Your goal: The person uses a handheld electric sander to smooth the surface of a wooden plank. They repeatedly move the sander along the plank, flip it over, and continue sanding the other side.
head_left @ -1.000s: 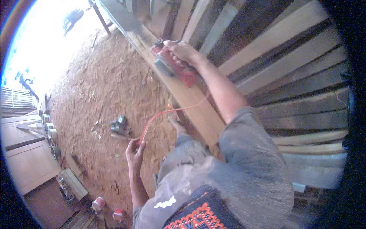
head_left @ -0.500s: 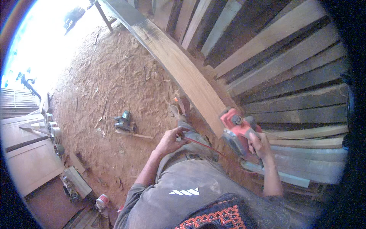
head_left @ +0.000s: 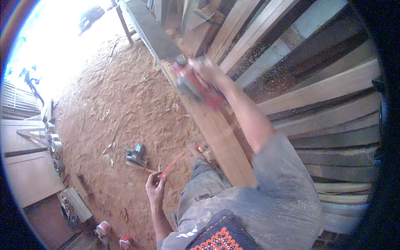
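Observation:
A long wooden board (head_left: 223, 143) runs from beside my waist to the far upper left. My right hand (head_left: 207, 73) is closed round the handle of a red electric planer (head_left: 213, 98), blurred by motion, which rests on the board toward its dark, unplaned-looking far stretch (head_left: 160, 39). Wood chips fly to the right of the planer. Over the ground on the left, my left hand (head_left: 156, 188) pinches a red cord (head_left: 173, 162), which stretches up toward the board; its far end is hard to follow.
On the shaving-covered ground (head_left: 96, 125) at left lies a green-grey power tool (head_left: 135, 154) beside a wood strip. Several timber planks (head_left: 325, 89) lean along the right side. Door panels (head_left: 31, 175) and small cans (head_left: 56, 146) stand at far left. A trestle leg (head_left: 123, 23) supports the far end.
My right hand has carried the planer from the board's near end far forward along it. My left hand has moved left and down, still holding the red cord. My body has leaned toward the board.

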`<state>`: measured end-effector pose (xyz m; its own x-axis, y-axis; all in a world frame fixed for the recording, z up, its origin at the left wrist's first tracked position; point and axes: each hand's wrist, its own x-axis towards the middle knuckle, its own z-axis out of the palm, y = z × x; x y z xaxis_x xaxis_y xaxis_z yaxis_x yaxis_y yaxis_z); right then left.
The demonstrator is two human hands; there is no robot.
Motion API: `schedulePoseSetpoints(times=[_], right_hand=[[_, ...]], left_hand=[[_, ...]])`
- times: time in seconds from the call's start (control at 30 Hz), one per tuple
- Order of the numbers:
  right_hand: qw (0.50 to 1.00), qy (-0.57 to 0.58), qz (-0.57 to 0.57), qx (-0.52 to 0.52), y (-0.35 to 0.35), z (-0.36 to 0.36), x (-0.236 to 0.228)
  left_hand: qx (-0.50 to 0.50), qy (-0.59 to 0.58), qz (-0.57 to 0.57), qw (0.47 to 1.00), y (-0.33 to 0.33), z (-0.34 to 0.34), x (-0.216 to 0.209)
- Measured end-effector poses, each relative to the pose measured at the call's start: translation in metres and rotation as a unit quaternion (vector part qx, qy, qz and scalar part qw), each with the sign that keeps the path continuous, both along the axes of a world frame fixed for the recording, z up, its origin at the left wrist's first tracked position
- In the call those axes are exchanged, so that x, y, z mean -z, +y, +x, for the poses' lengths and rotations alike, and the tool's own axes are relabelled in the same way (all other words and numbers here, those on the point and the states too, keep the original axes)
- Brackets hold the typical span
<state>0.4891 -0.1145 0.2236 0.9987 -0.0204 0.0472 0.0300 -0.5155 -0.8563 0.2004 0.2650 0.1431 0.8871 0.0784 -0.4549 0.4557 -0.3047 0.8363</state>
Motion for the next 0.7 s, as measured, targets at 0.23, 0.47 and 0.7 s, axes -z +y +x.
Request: schedulePoseSetpoints(times=[0.23, 0.47, 0.7], right_hand=[[0.974, 0.163, 0.156, 0.020, 0.004, 0.038, 0.020], [0.977, 0.209, 0.035, -0.029, -0.008, -0.327, -0.026], [0.918, 0.322, 0.089, 0.212, 0.016, -0.535, -0.041]], left_hand=[[-0.017, -0.020, -0.042, 0.999, 0.005, -0.018, -0.001], [0.173, 0.032, -0.013, 0.984, 0.035, -0.062, 0.034], [0.298, 0.036, -0.089, 0.950, -0.011, -0.109, 0.033]])
